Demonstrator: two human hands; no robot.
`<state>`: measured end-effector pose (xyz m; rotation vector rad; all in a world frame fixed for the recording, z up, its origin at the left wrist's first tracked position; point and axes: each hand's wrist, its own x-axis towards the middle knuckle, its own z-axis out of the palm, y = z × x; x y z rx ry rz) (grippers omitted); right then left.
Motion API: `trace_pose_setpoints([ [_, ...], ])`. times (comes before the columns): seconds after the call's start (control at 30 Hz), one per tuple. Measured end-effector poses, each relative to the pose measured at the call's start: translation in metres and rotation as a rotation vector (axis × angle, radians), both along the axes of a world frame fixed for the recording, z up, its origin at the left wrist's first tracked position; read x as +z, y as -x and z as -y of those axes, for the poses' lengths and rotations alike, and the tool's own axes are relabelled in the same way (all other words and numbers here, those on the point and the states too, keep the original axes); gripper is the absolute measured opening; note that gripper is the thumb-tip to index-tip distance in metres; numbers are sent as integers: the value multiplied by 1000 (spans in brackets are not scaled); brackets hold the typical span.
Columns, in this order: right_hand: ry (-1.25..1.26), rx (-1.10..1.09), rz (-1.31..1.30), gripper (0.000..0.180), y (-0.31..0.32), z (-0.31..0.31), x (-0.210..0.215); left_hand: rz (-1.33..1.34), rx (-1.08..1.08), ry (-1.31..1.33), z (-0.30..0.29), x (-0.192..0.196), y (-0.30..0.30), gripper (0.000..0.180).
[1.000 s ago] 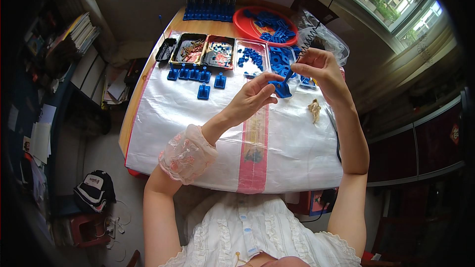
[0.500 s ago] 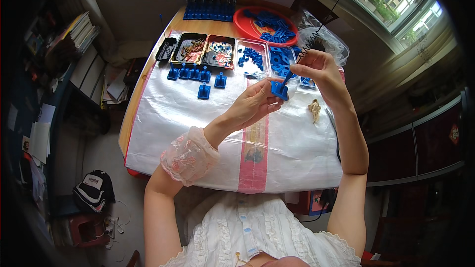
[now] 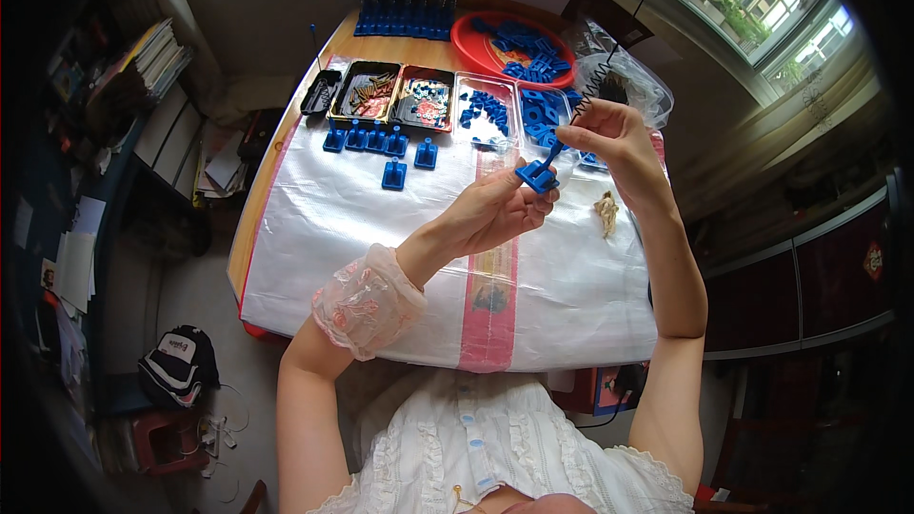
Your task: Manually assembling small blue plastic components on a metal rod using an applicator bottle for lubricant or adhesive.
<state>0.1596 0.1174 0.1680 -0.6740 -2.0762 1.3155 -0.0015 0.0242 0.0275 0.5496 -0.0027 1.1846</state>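
Observation:
Pinched in my left hand (image 3: 487, 214) is a blue plastic base (image 3: 539, 177), a small square plate with an upright part, tilted over the table. My right hand (image 3: 614, 138) has thumb and fingers closed round the lower end of a thin dark rod with a black coil spring (image 3: 592, 88) and a blue tip, slanting up to the right. A blue stem below the right fingers meets the base; my fingers partly hide the joint. Left of my hands, several similar blue bases stand on the white sheet, one nearest me (image 3: 394, 174) and another (image 3: 426, 154) behind it.
Behind the bases, a black tray (image 3: 335, 86) holds brass-coloured screws; further trays hold small parts and blue pieces. A red plate (image 3: 461, 49) carries blue pieces. Upright spring rods on blue bases (image 3: 405, 24) stand at the back. A crumpled beige scrap (image 3: 606, 213) lies right of my hands.
The blue base has tilted slightly in my left hand, its plate turning more toward me. The right hand and spring rod have shifted only a little.

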Motion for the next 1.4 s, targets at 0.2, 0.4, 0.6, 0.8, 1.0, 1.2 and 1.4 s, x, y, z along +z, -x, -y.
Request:
trace_pose_setpoints([
  [0.2, -7, 8, -10, 13, 1, 0, -2, 18, -20, -1, 1, -1, 0, 40],
  [0.4, -32, 7, -3, 13, 0, 1, -1, 24, -13, 14, 0, -2, 0, 43],
  [0.6, -56, 14, -19, 9, -7, 4, -2, -53, 84, 34, -1, -8, 7, 52],
  [0.8, -141, 12, -14, 6, -17, 9, -7, -309, 273, -87, 8, -7, 4, 53],
  [1.0, -93, 13, -85, 7, -29, 17, -26, -655, 537, -184, 29, 0, 5, 47],
  [1.2, -62, 29, -148, 13, -45, 31, -61, -889, 620, -296, 49, -2, 6, 40],
  [1.4, 80, -6, -233, 13, -56, 42, -94, -979, 469, -290, 57, -3, 9, 37],
])
